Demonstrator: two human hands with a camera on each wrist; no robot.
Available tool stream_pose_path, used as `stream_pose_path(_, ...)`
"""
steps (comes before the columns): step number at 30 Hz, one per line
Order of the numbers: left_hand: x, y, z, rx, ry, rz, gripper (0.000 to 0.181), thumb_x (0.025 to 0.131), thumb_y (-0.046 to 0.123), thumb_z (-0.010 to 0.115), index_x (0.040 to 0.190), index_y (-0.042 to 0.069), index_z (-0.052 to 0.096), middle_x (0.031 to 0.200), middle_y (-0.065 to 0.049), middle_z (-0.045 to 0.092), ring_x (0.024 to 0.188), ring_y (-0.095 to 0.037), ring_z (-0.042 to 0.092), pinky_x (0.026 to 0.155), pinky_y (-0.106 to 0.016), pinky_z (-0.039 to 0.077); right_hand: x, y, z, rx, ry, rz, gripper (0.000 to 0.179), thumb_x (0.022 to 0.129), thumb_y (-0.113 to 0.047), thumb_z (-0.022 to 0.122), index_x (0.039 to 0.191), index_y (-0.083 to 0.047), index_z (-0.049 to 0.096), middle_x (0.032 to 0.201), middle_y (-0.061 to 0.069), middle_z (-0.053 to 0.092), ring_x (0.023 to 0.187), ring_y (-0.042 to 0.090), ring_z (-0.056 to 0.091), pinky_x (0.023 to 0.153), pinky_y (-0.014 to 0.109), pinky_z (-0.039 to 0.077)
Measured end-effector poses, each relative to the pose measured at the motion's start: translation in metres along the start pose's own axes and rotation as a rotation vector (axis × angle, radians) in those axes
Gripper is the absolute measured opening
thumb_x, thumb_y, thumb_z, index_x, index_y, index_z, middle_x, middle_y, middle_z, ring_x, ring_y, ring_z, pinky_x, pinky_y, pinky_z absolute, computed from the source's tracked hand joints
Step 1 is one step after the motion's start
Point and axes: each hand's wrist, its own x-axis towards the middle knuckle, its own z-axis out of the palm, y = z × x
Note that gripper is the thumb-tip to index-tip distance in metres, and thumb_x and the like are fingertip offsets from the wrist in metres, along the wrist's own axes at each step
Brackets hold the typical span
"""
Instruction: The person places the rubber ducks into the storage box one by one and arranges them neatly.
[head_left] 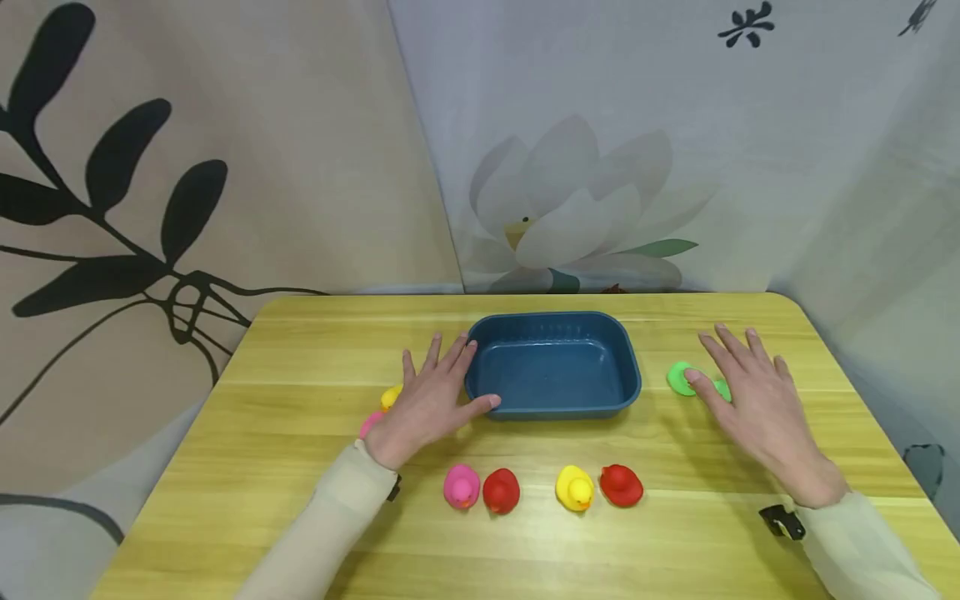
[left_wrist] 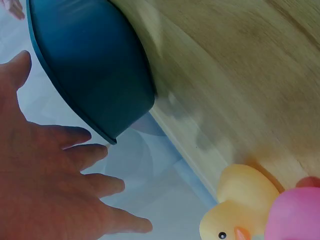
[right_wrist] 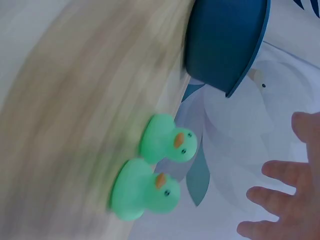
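A dark blue rectangular tub (head_left: pixel 555 412) stands toward the back of the table. My left hand (head_left: pixel 427 404), fingers spread, hovers at its left end; in the head view the fingertips and thumb overlap the rim, and whether they touch it I cannot tell. Partly hidden behind that hand are a yellow rubber duck (left_wrist: pixel 245 190) and a pink rubber duck (left_wrist: pixel 295 215). To the right of the tub, my right hand (head_left: pixel 765 408) is held above the table with fingers apart and holds nothing. Close to it sit two green rubber ducks (right_wrist: pixel 167 140), partly covered by its thumb in the head view.
Along the front lie a pink duck (head_left: pixel 461 487) beside a red duck (head_left: pixel 501 491), then a yellow duck (head_left: pixel 575 488) beside another red duck (head_left: pixel 621 485). The wooden table (head_left: pixel 300 367) ends at a patterned cloth backdrop (head_left: pixel 337 167).
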Motion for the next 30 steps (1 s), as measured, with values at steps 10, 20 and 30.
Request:
stream_pose_path(10, 0.0, 0.0, 0.002, 0.013, -0.001, -0.004, 0.095, 0.097, 0.071, 0.053, 0.163, 0.006, 0.03, 0.171, -0.012, 0.019, 0.157, -0.044, 0.005, 0.114, -0.081, 0.002, -0.009, 0.021, -0.003, 0.101, 0.047, 0.037, 0.061, 0.108, -0.035, 0.054, 0.155, 0.003, 0.041, 0.159, 0.03, 0.038, 0.149, 0.055, 0.023, 0.116, 0.074, 0.018)
stream_pose_path(20, 0.0, -0.001, 0.005, 0.011, -0.007, -0.005, 0.094, 0.097, 0.071, 0.052, 0.162, 0.006, 0.032, 0.171, -0.013, 0.021, 0.157, -0.044, 0.008, 0.114, -0.081, 0.004, -0.012, 0.035, -0.009, 0.155, -0.024, 0.116, 0.064, 0.106, -0.038, 0.06, 0.153, 0.002, 0.043, 0.15, 0.035, 0.044, 0.134, 0.06, 0.04, 0.1, 0.076, 0.035)
stream_pose_path(30, 0.0, -0.002, 0.005, 0.009, -0.004, 0.002, 0.094, 0.097, 0.07, 0.052, 0.162, 0.005, 0.032, 0.17, -0.014, 0.023, 0.156, -0.045, 0.01, 0.115, -0.079, 0.011, -0.013, 0.055, -0.007, 0.182, -0.106, 0.132, 0.06, 0.103, -0.036, 0.067, 0.146, 0.004, 0.052, 0.144, 0.034, 0.052, 0.128, 0.06, 0.046, 0.095, 0.074, 0.04)
